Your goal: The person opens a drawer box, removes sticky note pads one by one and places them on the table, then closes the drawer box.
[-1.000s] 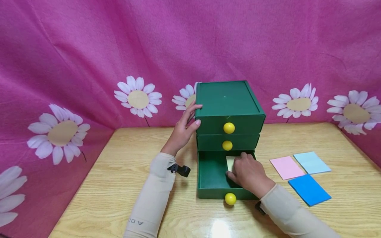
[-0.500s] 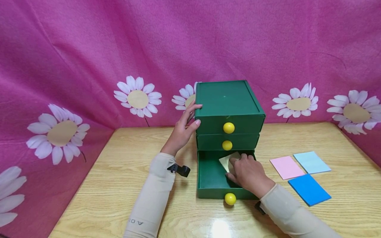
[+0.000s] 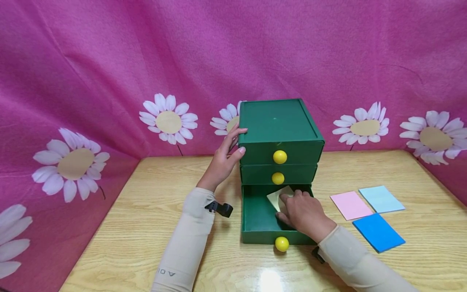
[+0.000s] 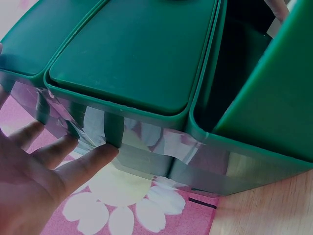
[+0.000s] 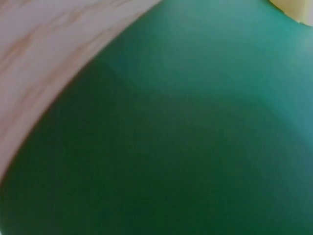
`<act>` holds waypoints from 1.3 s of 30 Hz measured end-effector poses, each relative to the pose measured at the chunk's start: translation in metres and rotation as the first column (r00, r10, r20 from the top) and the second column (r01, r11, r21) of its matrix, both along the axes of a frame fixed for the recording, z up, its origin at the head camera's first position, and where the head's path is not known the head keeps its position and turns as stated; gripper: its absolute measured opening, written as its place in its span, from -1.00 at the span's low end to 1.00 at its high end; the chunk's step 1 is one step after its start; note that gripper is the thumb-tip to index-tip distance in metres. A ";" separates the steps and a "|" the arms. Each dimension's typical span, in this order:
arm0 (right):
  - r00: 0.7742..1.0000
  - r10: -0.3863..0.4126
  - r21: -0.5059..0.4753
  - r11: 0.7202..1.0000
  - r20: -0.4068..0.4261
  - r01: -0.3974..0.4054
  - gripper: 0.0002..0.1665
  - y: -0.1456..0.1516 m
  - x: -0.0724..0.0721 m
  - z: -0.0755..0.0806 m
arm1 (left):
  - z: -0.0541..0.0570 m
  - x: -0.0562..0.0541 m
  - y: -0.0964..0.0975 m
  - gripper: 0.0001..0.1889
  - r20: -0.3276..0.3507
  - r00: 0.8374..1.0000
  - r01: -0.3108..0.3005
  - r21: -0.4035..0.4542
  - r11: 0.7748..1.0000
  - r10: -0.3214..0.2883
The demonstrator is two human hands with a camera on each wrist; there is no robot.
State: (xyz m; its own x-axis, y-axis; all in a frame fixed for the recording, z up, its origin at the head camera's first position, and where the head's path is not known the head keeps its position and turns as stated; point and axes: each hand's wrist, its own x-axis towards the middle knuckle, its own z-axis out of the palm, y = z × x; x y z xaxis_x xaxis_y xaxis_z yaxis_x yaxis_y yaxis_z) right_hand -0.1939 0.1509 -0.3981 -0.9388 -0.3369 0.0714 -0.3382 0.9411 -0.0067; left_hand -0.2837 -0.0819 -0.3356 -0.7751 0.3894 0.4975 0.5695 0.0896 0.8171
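Note:
A green three-drawer box [image 3: 275,121] with yellow knobs stands on the table, its bottom drawer [image 3: 255,219] pulled out. My left hand [image 3: 220,162] rests on the box's upper left side, fingers fairly straight; the left wrist view shows the fingertips [image 4: 111,149] at the box's side wall. Inside the drawer, my right hand [image 3: 304,211] holds a pale yellow sticky note pad [image 3: 276,198] that lies at a slant. The index finger shows over the pad and the thumb near its lower corner; the other fingertips are hidden. The right wrist view gives mostly blurred green plastic [image 5: 161,147].
Right of the box lie a pink sticky note pad [image 3: 351,205], a light blue one [image 3: 382,199] and a blue one [image 3: 378,232] on the wooden table [image 3: 146,227]. A pink cloth [image 3: 284,48] with daisies hangs behind the table and at both sides.
The yellow pad has turned from nearly straight to a slant and shifted slightly left under my right hand. My left hand has stayed on the box's side.

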 end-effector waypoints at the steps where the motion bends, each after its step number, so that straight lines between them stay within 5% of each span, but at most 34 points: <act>1: 1.000 0.001 0.000 1.000 0.000 -0.001 -0.52 0.000 0.000 0.000 | -0.001 0.000 0.000 -0.48 -0.003 1.000 0.002 0.003 1.000 -0.002; 6: 1.000 0.000 -0.004 1.000 0.013 0.000 -0.54 0.000 0.000 0.001 | -0.011 -0.011 0.000 -0.49 -0.026 1.000 -0.008 -0.001 1.000 0.008; 39: 0.997 -0.032 -0.035 0.999 0.077 0.034 -0.53 0.000 -0.003 0.002 | -0.013 -0.011 -0.002 -0.50 -0.040 0.999 -0.012 -0.019 1.000 0.011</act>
